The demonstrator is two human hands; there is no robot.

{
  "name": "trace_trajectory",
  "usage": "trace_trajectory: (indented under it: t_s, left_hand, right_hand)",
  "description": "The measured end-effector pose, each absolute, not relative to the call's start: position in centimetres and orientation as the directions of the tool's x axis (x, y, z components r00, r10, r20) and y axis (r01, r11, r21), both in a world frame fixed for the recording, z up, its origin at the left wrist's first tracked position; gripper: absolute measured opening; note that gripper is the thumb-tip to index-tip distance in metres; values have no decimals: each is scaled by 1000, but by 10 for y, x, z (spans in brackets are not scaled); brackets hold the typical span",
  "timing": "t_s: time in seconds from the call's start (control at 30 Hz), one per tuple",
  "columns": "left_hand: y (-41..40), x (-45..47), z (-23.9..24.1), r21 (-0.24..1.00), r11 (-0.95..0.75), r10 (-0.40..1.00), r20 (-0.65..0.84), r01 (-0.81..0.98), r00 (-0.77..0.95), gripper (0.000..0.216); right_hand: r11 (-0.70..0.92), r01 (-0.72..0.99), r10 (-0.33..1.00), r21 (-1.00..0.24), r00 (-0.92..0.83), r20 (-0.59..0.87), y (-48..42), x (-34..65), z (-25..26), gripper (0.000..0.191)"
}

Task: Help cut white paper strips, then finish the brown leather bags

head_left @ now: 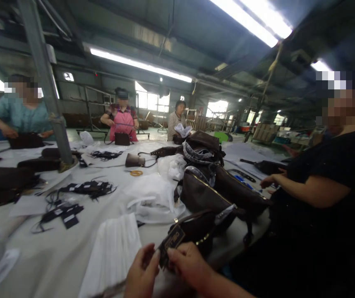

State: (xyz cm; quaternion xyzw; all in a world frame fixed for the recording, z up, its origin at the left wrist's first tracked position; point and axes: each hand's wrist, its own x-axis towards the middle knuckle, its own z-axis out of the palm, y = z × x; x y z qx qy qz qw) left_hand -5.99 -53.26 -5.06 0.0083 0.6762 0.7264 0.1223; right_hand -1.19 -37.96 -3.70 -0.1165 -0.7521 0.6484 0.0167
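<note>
A dark hang tag (pixel 176 237) with a gold outline and lettering is held in front of me, tilted. The thumb and fingers of my right hand (pixel 193 265) pinch its lower part. Beside it, my left hand (pixel 143 269) is closed, thumb against fingers, at the tag's lower left end. Just behind the tag lies a dark brown handbag (pixel 196 229) with a gold zip. Larger brown bags (pixel 204 192) are heaped beyond it, some straps wrapped in clear plastic. To the left of the bags are crumpled white wrapping (pixel 151 194) and a stack of white sheets (pixel 111 252).
Black tags with cords (pixel 86 188) and yellow-handled scissors (pixel 136 173) lie on the white table (pixel 103 215). A metal post (pixel 45 78) rises at the left. A person in black (pixel 317 182) stands close on my right; several co-workers handle bags across the table.
</note>
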Motion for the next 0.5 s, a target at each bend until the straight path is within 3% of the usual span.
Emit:
trace_trajectory:
  t_s: [0.1, 0.27, 0.5]
  left_hand:
    - [-525, -50, -41, 917, -167, 387, -276, -361, -880, 52]
    - [-525, -48, -40, 907, -213, 340, -280, -363, -898, 41]
    - [-548, -50, -52, 912, -190, 255, -313, -364, -915, 37]
  right_hand:
    - [132, 132, 209, -982, -972, -103, -375, -5, -35, 52]
    - [73, 115, 171, -991, -980, -101, -362, 3, -26, 40]
    - [-99, -37, 284, -994, -959, 7, -341, 2, -17, 28]
